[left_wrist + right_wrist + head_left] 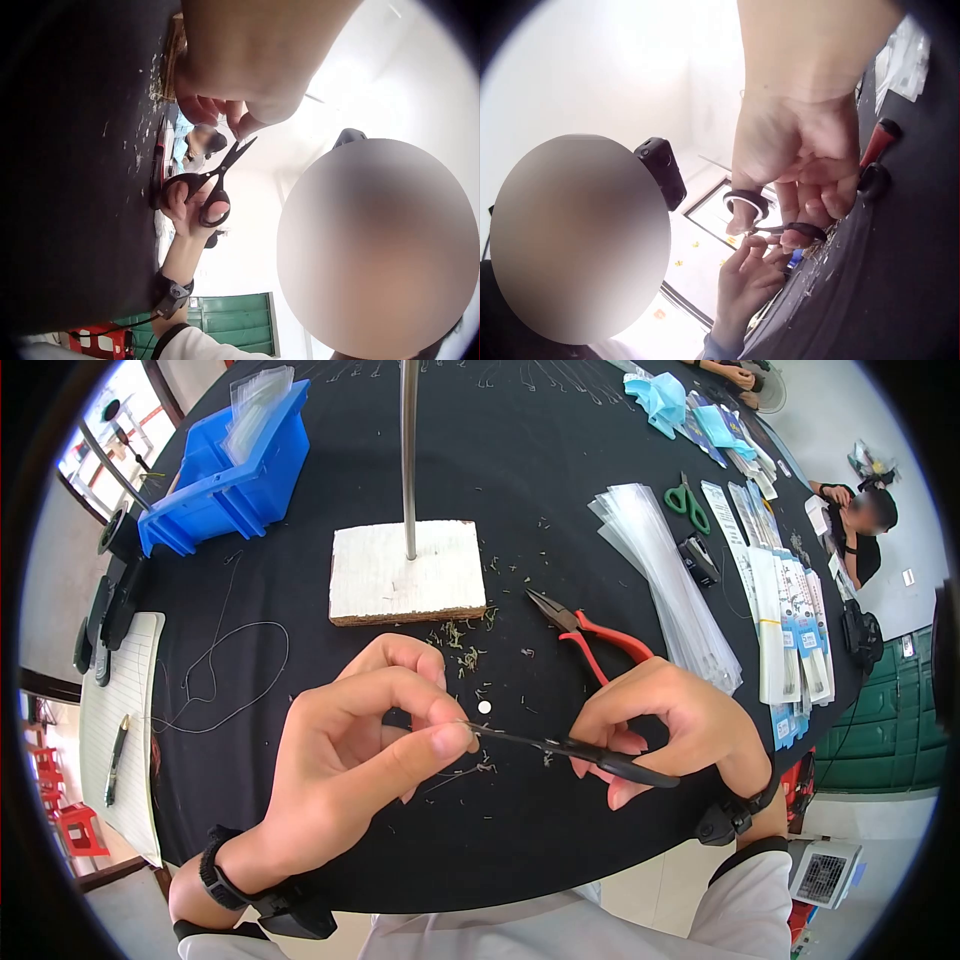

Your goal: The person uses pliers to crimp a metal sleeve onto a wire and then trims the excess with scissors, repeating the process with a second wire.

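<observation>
Black-handled scissors (540, 743) are in the right hand (680, 725), its thumb and fingers through the loops; in the left wrist view the scissors (221, 171) have their blades parted. The left hand (365, 745) pinches something tiny between thumb and index finger, right at the blade tips; what it is cannot be made out. In the right wrist view the right hand (802, 165) grips the loops, with the left hand (750, 289) just beyond. A small white disc (485, 708) lies on the black cloth behind the fingertips.
Red-handled pliers (580, 628) lie beyond the right hand. A white block (405, 575) holds an upright metal rod (409, 460). Around are a blue bin (225, 485), a notebook (120, 710) with a pen (117, 760), looped wire (215, 650), plastic sleeves (670, 585), green scissors (687, 505) and scattered clippings.
</observation>
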Action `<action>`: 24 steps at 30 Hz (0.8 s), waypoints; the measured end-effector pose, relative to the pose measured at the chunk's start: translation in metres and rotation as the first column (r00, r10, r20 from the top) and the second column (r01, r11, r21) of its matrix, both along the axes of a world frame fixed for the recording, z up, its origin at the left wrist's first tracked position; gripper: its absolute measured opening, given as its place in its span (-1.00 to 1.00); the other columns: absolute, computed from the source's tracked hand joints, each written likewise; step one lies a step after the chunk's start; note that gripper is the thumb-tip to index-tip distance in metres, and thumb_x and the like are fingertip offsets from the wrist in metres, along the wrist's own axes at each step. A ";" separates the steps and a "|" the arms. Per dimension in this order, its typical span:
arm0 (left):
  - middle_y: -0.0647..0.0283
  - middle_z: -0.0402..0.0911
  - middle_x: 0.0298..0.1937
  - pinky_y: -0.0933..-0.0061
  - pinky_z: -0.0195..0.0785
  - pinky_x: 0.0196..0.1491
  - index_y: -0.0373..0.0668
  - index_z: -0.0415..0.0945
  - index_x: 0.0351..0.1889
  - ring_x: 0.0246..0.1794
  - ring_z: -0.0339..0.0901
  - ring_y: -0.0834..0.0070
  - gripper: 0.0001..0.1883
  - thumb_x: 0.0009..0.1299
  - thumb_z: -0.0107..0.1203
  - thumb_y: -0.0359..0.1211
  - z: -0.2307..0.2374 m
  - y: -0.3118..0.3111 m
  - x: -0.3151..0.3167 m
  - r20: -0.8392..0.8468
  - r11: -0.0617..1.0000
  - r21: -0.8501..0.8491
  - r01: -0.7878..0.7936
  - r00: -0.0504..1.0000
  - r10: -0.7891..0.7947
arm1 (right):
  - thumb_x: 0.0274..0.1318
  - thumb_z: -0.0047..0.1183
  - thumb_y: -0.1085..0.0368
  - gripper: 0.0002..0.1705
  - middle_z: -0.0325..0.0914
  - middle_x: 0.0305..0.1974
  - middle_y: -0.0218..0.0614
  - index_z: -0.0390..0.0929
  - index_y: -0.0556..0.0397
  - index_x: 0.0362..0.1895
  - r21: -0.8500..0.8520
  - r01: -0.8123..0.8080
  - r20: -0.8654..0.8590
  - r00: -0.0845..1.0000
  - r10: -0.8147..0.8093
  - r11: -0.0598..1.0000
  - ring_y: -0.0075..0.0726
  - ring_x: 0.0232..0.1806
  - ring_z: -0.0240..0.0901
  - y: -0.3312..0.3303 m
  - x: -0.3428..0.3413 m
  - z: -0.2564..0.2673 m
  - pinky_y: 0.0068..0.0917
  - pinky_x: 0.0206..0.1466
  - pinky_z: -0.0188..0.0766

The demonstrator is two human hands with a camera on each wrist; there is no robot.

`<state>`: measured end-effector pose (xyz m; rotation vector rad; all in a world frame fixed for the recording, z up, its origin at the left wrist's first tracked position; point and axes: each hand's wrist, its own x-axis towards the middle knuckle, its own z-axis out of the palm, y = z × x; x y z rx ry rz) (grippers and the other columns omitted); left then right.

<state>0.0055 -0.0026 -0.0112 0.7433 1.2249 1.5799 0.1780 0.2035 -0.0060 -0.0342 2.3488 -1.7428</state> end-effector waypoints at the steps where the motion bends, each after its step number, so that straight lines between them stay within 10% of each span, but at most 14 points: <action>1: 0.23 0.31 -0.13 0.77 0.22 -0.56 -0.30 0.57 -0.34 -0.35 0.38 0.69 -0.93 0.27 0.17 -0.48 0.000 0.000 0.000 0.014 1.000 0.000 0.013 1.000 -0.013 | -0.10 0.19 0.32 -0.77 0.52 -0.55 -0.45 0.57 0.16 -0.31 -0.016 0.000 0.009 1.000 0.000 1.000 -0.70 -0.66 0.20 0.000 0.000 0.000 -0.71 -0.58 0.08; 7: 0.18 0.27 -0.20 0.68 0.20 -0.58 -0.31 0.49 -0.43 -0.60 0.28 0.67 -0.86 0.17 0.14 -0.40 0.008 0.004 0.004 -0.037 0.998 -0.065 -0.004 0.999 0.001 | -0.12 0.32 0.24 -0.73 0.45 -0.58 -0.51 0.56 0.12 -0.37 -0.072 -0.004 0.049 0.999 0.008 0.997 -0.71 -0.66 0.17 -0.002 -0.002 0.005 -0.73 -0.58 0.05; 24: 0.23 0.35 -0.14 0.73 0.24 -0.52 -0.29 0.56 -0.34 -0.34 0.39 0.69 -0.95 0.28 0.14 -0.50 -0.002 0.001 -0.001 0.051 0.999 -0.025 0.048 0.998 -0.047 | -0.10 0.22 0.34 -0.82 0.44 -0.62 -0.43 0.52 0.17 -0.41 0.056 0.010 -0.017 1.000 -0.010 0.998 -0.63 -0.66 0.19 -0.007 -0.003 0.004 -0.67 -0.57 0.09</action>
